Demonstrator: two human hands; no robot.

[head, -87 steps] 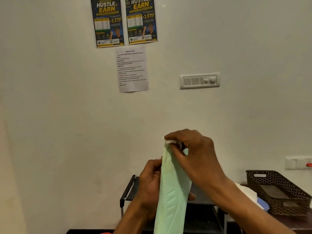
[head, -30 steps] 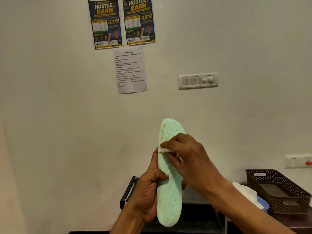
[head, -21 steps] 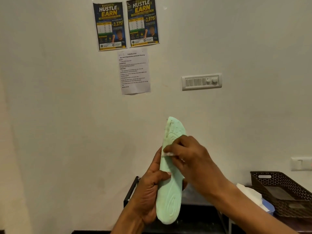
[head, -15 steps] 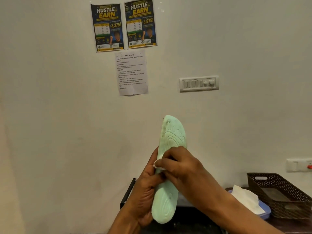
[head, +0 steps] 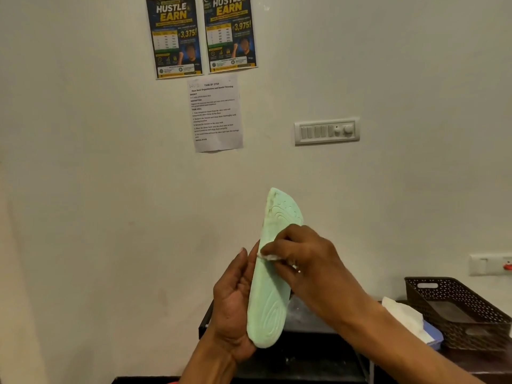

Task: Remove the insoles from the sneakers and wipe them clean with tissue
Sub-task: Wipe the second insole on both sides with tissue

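Note:
A pale green insole (head: pixel 270 295) stands upright in front of the wall, its ribbed underside toward me. My left hand (head: pixel 235 309) grips its lower half from the left, the heel end resting in the palm. My right hand (head: pixel 302 261) pinches a small wad of white tissue (head: pixel 270 257) and presses it against the insole's left edge near the middle. The toe end rises free above both hands. No sneakers are in view.
A black shoe rack (head: pixel 277 353) stands below my hands against the wall. To the right a white tissue sheet (head: pixel 401 317) lies on a blue pack beside a brown perforated basket (head: pixel 457 309). Posters, a task sheet and a switch panel (head: pixel 327 131) hang on the wall.
Earlier my right hand held the tissue at the insole's top; it has since wiped down to the middle. The insole has turned slightly edge-on and my left grip sits lower.

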